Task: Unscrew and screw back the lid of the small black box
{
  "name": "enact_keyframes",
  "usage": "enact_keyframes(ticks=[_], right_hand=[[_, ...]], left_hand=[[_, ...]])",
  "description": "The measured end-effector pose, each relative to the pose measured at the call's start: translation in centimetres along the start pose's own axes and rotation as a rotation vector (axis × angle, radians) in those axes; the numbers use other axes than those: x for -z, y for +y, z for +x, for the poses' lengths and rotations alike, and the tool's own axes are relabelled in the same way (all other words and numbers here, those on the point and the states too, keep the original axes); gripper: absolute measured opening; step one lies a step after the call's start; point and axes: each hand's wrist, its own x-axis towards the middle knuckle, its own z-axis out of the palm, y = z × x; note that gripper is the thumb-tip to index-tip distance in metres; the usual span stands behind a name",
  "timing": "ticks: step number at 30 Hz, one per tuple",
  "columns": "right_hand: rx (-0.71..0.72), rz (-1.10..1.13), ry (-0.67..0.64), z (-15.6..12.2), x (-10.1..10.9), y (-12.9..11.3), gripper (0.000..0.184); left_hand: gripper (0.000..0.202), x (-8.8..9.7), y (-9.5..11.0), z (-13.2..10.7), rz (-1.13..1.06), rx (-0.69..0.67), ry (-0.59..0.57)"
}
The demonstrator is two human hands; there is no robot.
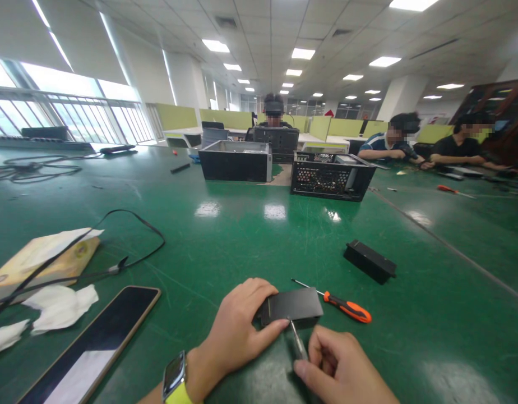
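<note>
A small black rectangular box point(293, 304) rests on the green table, its top face tilted toward me. My left hand point(246, 317) grips it at its left end, fingers behind and thumb along the near edge. In my right hand point(337, 362) is a slim silver screwdriver-like tool point(299, 339), whose tip meets the near edge of the box beside my left thumb. My palm and fingers hide its back end. Just beyond the box lies an orange-and-black screwdriver point(347, 307). A second black box point(370, 261) sits farther to the right.
To the left are a phone point(95, 336), crumpled tissues point(63, 306), a tissue pack point(44, 258) and a black cable point(141, 261). Two computer cases point(236, 165) point(330, 178) stand ahead. Another screwdriver point(448, 189) lies at far right. Several people sit across the table.
</note>
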Motion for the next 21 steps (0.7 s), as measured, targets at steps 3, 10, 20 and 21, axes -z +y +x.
enact_keyframes(ticks=[3,10,20,21], right_hand=[[-0.044,-0.03,-0.025,0.3,-0.2,0.2,0.028],[-0.012,-0.038,-0.285,-0.7,1.8,0.3,0.028],[0.117,-0.314,0.121,-0.2,4.3,-0.5,0.032],[0.16,-0.307,0.217,0.0,4.4,-0.4,0.026]], left_hand=[[0.028,0.0,-0.1,-0.2,0.0,-0.029,0.038],[0.03,-0.1,-0.5,-0.3,0.008,-0.025,0.023],[0.03,0.0,-0.2,-0.2,-0.027,0.067,-0.037],[0.03,-0.1,-0.2,-0.2,-0.035,0.08,-0.043]])
